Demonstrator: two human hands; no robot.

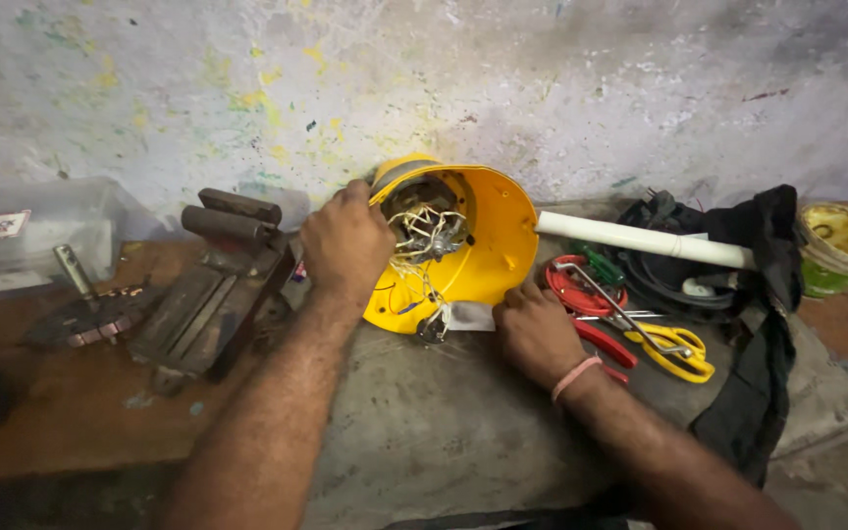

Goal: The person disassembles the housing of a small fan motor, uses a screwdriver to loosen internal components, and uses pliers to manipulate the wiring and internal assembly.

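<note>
A yellow plastic housing [498, 231] lies on its side on the grey bench, its open end facing me, with a tangle of thin wires [424, 236] and a motor-like core inside. My left hand [345, 245] grips the housing's left rim and back. My right hand [532, 329] rests at the housing's lower edge, fingers closed on a small grey-white piece [468, 316] beside a dark small part [432, 327]. A pink band sits on my right wrist.
A rusty metal vise [213, 285] stands left of the housing. Right of it lie red-handled pliers [591, 304], yellow scissors [674, 348], a white pipe [640, 238], black cloth [758, 324] and a stained tub [841, 245]. A clear plastic box [31, 236] sits far left.
</note>
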